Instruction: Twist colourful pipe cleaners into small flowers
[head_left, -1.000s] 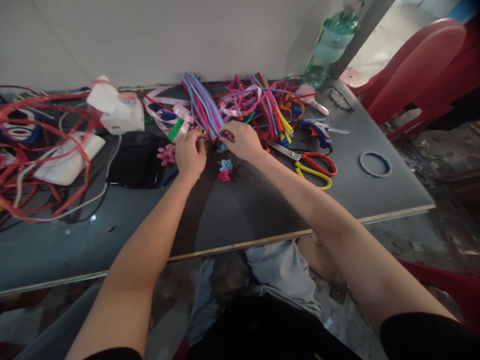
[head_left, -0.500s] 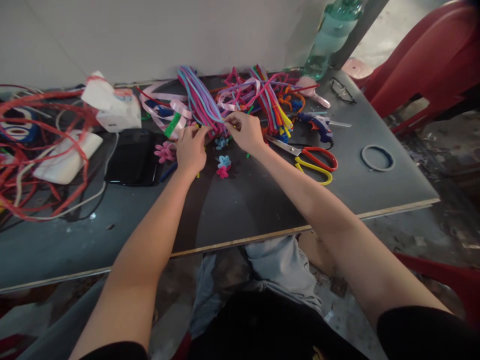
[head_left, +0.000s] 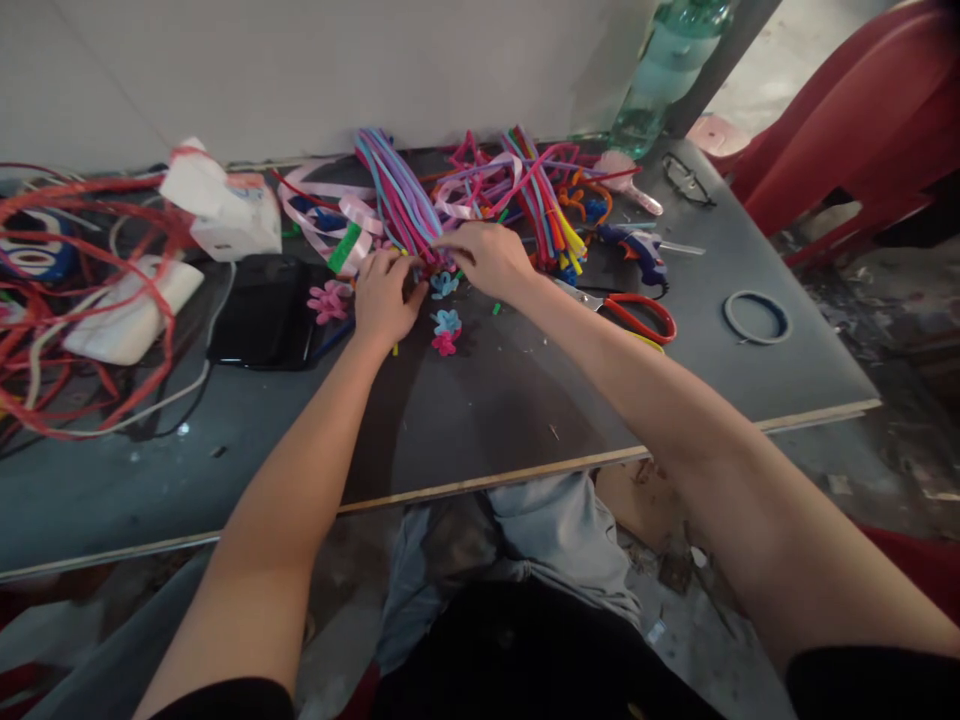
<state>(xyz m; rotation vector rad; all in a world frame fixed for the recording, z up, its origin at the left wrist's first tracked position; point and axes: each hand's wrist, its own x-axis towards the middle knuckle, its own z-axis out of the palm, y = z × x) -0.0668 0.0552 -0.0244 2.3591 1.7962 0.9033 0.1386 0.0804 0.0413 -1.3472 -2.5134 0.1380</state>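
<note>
A bundle of blue, purple and pink pipe cleaners [head_left: 401,190] lies at the back of the table, its near end between my two hands. My right hand [head_left: 491,258] reaches over that end, its fingers closed on the pipe cleaner tips; the fingertips are partly hidden. Against the left side of the tips rests my left hand [head_left: 384,295], fingers curved, thumb apart from the index finger. Just in front lie a blue pipe-cleaner flower [head_left: 445,284] and a blue and pink pair of flowers [head_left: 447,330]. A pink flower [head_left: 330,300] is left of my left hand.
Red-and-yellow-handled scissors [head_left: 637,315], a glue gun [head_left: 637,250] and a roll of tape [head_left: 757,317] lie rightward. A second pipe cleaner bundle [head_left: 536,200] and a green bottle [head_left: 667,75] stand behind. Leftward are a black phone [head_left: 259,312] and tangled red ribbon [head_left: 161,300].
My right hand has shifted slightly left and flattened over the bundle's near end. My left thumb has moved away from its index finger. The scissors are more covered by my right forearm.
</note>
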